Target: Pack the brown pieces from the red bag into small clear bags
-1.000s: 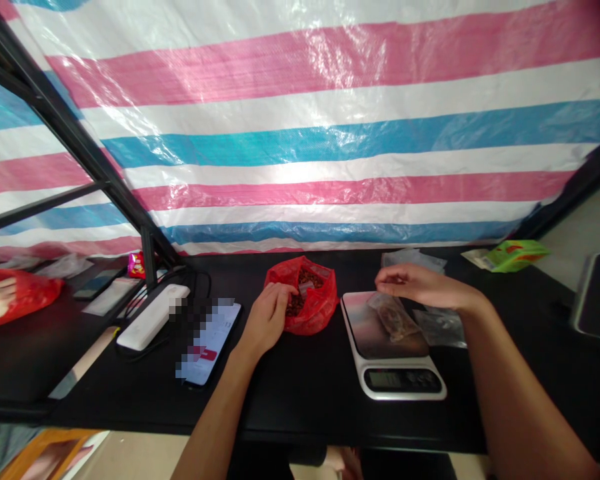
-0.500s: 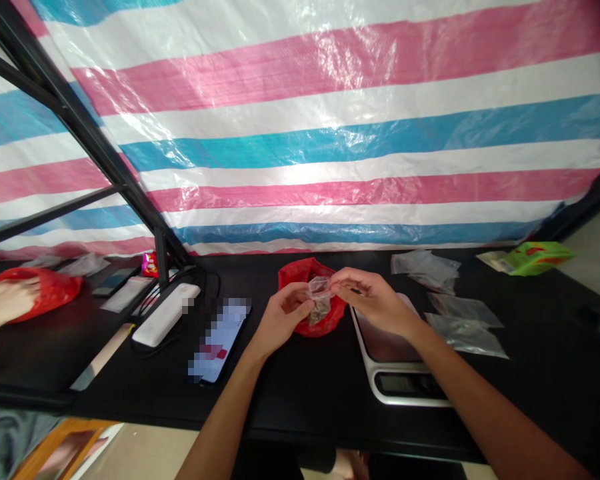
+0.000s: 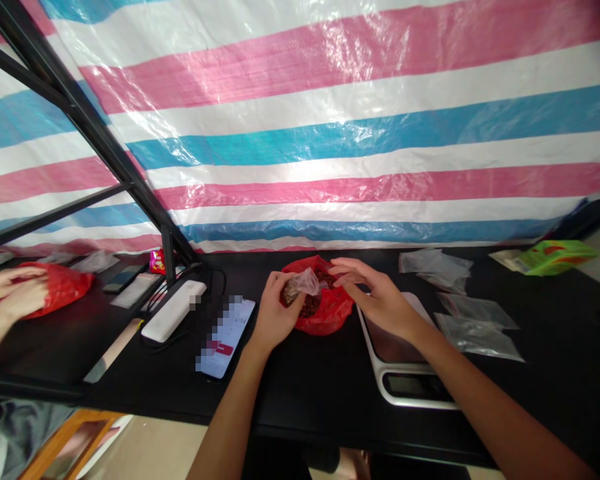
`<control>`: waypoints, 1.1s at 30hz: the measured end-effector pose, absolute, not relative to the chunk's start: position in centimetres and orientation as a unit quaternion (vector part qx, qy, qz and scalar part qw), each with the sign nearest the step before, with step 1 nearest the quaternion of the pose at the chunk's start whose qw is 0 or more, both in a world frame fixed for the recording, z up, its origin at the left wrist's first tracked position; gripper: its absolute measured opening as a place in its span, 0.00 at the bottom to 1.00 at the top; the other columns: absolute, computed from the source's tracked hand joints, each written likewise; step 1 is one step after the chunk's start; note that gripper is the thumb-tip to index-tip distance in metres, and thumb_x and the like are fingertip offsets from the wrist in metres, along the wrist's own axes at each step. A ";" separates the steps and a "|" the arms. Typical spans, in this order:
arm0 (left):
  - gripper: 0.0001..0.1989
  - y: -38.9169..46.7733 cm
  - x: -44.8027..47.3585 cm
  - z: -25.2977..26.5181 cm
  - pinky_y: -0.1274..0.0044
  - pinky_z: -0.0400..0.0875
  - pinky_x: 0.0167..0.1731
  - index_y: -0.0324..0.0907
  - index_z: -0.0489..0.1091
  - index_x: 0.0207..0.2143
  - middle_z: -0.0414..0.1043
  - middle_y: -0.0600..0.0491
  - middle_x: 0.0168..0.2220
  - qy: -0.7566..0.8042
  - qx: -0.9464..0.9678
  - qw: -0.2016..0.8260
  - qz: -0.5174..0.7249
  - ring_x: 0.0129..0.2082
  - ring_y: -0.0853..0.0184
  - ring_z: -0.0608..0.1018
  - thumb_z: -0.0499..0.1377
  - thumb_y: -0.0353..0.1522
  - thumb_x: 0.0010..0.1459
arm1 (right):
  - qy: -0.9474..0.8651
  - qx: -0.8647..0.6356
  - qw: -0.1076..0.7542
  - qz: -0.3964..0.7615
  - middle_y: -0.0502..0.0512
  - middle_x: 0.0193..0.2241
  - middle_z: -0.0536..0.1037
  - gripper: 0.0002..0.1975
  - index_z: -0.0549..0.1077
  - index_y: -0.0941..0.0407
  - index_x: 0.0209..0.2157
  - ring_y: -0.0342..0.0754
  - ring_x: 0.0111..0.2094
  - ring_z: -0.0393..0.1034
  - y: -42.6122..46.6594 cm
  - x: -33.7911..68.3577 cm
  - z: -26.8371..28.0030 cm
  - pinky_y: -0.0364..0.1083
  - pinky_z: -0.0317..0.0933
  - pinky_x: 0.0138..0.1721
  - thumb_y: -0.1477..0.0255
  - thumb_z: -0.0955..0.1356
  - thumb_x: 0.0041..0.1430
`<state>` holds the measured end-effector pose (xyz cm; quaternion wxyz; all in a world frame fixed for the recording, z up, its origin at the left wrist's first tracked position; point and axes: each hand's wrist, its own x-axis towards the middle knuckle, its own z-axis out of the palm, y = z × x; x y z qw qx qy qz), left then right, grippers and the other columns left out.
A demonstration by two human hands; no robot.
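My left hand (image 3: pixel 276 308) is closed round a small clear plastic bag (image 3: pixel 306 283) with some brownish contents, its mouth turned to the right. Below it, a red plastic bag (image 3: pixel 330 315) lies spread on the black table, holding small dark reddish-brown pieces too fine to name. My right hand (image 3: pixel 375 293) hovers at the red bag's right rim, fingers stretched and apart, with nothing seen in them. Under the right forearm sits a white kitchen scale (image 3: pixel 390 373) with a dark plate and display.
Clear bags (image 3: pixel 477 333) lie right of the scale, near a green packet (image 3: pixel 555 259). On the left are a lit phone (image 3: pixel 225 347), a white power strip (image 3: pixel 174 312) and a black metal frame (image 3: pixel 130 190). Another person's hands (image 3: pixel 23 293) work in a second red bag (image 3: pixel 70 288).
My right hand has let go of the small bag and opened. My left hand has tilted it and shifted slightly left, uncovering the red bag's contents. The co-worker's second hand has appeared.
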<state>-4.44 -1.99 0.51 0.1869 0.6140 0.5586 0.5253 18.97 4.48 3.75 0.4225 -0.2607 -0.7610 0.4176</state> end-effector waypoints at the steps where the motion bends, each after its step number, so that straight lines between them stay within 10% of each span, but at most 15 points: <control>1: 0.16 -1.9 -4.9 0.4 0.64 0.72 0.56 0.44 0.75 0.52 0.75 0.47 0.50 0.569 0.641 0.140 0.496 0.51 0.57 0.77 0.63 0.29 0.61 | -0.777 -0.272 0.419 0.383 0.58 0.52 0.83 0.17 0.74 0.49 0.59 0.52 0.47 0.81 4.6 19.1 3.7 0.55 0.73 0.54 0.63 0.66 0.73; 9: 0.28 -2.2 -5.9 -0.1 0.59 0.70 0.57 0.45 0.71 0.57 0.71 0.45 0.51 0.575 0.739 0.022 0.351 0.53 0.53 0.68 0.53 0.16 0.57 | -0.886 -0.259 0.327 0.202 0.54 0.51 0.85 0.13 0.79 0.47 0.53 0.56 0.52 0.79 4.5 19.4 3.6 0.58 0.68 0.58 0.69 0.65 0.73; 33: 0.11 -2.4 -5.3 0.5 0.61 0.71 0.50 0.46 0.73 0.43 0.72 0.48 0.43 0.605 0.730 -0.012 0.318 0.47 0.53 0.70 0.64 0.25 0.58 | -0.903 -0.259 0.307 0.153 0.51 0.47 0.86 0.12 0.80 0.49 0.48 0.53 0.47 0.79 4.9 19.7 3.6 0.53 0.65 0.52 0.71 0.64 0.74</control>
